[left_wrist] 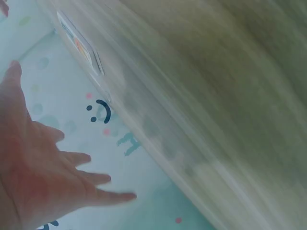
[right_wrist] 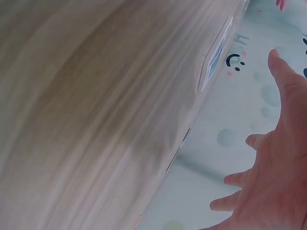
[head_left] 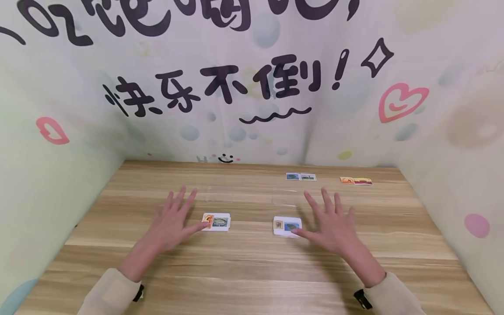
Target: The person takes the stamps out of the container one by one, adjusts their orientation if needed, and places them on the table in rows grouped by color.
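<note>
My left hand (head_left: 172, 224) is held above the table with its fingers spread. In the head view its thumb tip overlaps a white card (head_left: 216, 228) bearing an orange stamp-like picture and a grey-green one. On the other side, my right hand (head_left: 334, 228) also hovers with fingers spread and holds nothing. Its thumb tip overlaps a second white card (head_left: 288, 234), which carries a small brown picture and a blue one. Both wrist views show the hands (left_wrist: 43, 172) (right_wrist: 273, 167) raised off the tabletop, apart from the cards.
Behind the cards lie two thin clear plastic pieces (head_left: 220, 194) (head_left: 285, 197). Farther back on the right are a blue-and-green pair of stamp-like pictures (head_left: 301, 176) and an orange-and-red pair (head_left: 356, 180). A printed cloth (head_left: 220, 131) closes off the wooden table's (head_left: 252, 271) back and sides.
</note>
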`<action>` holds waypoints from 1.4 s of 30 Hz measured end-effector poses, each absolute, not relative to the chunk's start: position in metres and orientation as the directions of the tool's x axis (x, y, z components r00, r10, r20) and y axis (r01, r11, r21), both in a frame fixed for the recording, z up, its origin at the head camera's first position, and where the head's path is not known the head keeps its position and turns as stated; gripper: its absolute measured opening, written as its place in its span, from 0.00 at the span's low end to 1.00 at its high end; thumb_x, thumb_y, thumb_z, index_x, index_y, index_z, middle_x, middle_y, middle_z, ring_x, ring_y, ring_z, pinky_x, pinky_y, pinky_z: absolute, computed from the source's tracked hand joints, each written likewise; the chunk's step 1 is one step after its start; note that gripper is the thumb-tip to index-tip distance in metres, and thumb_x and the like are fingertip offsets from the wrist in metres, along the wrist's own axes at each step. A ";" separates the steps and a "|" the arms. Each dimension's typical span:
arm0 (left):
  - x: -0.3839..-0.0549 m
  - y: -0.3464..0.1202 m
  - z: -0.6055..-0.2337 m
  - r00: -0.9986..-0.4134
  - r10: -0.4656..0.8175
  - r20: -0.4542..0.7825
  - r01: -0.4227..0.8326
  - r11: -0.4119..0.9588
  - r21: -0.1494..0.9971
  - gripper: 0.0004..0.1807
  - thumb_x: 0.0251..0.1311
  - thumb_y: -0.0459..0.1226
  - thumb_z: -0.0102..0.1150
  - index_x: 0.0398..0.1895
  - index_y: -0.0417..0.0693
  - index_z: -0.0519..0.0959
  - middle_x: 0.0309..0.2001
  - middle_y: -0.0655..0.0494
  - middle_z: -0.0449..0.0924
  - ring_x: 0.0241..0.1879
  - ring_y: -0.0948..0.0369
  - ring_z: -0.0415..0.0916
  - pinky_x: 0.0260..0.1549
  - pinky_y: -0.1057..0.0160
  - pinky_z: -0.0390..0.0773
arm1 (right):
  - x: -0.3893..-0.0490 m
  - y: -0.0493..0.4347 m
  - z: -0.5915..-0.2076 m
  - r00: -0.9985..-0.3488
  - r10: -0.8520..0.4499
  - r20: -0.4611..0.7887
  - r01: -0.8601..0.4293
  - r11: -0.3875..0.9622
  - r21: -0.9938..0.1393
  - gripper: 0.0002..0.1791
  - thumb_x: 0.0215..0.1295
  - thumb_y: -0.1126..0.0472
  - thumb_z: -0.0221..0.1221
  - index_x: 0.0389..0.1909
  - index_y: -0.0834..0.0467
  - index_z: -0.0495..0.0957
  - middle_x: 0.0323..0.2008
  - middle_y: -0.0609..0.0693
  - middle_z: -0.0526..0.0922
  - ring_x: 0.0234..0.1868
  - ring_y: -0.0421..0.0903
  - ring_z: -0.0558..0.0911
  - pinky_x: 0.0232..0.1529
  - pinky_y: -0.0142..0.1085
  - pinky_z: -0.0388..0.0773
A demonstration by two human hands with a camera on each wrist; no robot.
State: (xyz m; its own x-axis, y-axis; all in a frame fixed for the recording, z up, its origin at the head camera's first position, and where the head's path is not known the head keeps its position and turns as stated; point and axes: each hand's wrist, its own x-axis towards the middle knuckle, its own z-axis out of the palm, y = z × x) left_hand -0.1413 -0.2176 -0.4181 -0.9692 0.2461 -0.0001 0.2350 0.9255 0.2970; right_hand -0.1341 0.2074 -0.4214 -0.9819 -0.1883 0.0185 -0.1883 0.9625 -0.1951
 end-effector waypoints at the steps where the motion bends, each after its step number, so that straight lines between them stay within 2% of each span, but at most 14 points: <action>1: -0.141 -0.217 -0.418 -0.967 0.255 0.001 0.243 0.919 0.310 0.54 0.69 0.66 0.56 0.87 0.48 0.49 0.84 0.35 0.41 0.79 0.26 0.41 0.63 0.16 0.53 | -0.134 0.206 -0.421 -0.981 -0.192 0.021 -0.192 0.962 -0.196 0.60 0.59 0.17 0.57 0.86 0.42 0.51 0.83 0.67 0.47 0.79 0.79 0.49 0.63 0.85 0.50; 4: -0.141 -0.217 -0.418 -0.961 0.278 0.009 0.264 0.901 0.344 0.54 0.69 0.65 0.58 0.86 0.47 0.49 0.84 0.34 0.43 0.79 0.25 0.44 0.64 0.18 0.55 | -0.134 0.202 -0.421 -0.980 -0.199 0.023 -0.200 0.959 -0.200 0.60 0.59 0.18 0.57 0.85 0.43 0.52 0.83 0.67 0.48 0.79 0.79 0.50 0.63 0.84 0.50; 12: -0.141 -0.218 -0.421 -0.953 0.302 -0.003 0.268 0.848 0.458 0.58 0.67 0.62 0.63 0.85 0.40 0.48 0.83 0.30 0.45 0.79 0.29 0.47 0.73 0.29 0.54 | -0.135 0.192 -0.418 -0.974 -0.227 0.019 -0.226 0.949 -0.218 0.57 0.61 0.20 0.58 0.85 0.42 0.54 0.82 0.65 0.54 0.79 0.78 0.52 0.65 0.82 0.52; 30: -0.142 -0.214 -0.421 -0.946 0.322 -0.035 0.240 0.769 0.592 0.57 0.59 0.48 0.78 0.82 0.33 0.54 0.79 0.26 0.54 0.77 0.27 0.52 0.70 0.27 0.58 | -0.138 0.162 -0.413 -0.953 -0.303 -0.013 -0.288 0.918 -0.273 0.51 0.65 0.26 0.60 0.83 0.45 0.59 0.79 0.63 0.63 0.76 0.74 0.63 0.67 0.78 0.57; 40: -0.144 -0.214 -0.426 -0.955 0.295 -0.023 0.208 0.726 0.656 0.56 0.55 0.46 0.80 0.80 0.31 0.58 0.76 0.24 0.59 0.74 0.28 0.57 0.70 0.29 0.60 | -0.140 0.150 -0.413 -0.945 -0.326 0.004 -0.315 0.911 -0.267 0.49 0.66 0.29 0.62 0.83 0.46 0.61 0.78 0.62 0.66 0.74 0.71 0.67 0.66 0.74 0.64; 42: -0.144 -0.214 -0.427 -0.957 0.288 -0.024 0.198 0.714 0.671 0.56 0.55 0.45 0.80 0.80 0.30 0.58 0.75 0.24 0.60 0.73 0.28 0.61 0.68 0.30 0.64 | -0.140 0.148 -0.413 -0.943 -0.333 0.004 -0.322 0.908 -0.269 0.49 0.67 0.29 0.62 0.82 0.47 0.62 0.77 0.62 0.67 0.74 0.70 0.68 0.65 0.73 0.65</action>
State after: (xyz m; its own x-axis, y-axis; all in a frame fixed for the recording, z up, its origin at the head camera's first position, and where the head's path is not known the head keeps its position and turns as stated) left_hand -0.1443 -0.2135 -0.4270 -0.9572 0.2883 -0.0243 0.1981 0.7142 0.6713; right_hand -0.1403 0.1479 -0.4131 -0.9428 -0.3334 0.0042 -0.3222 0.9076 -0.2690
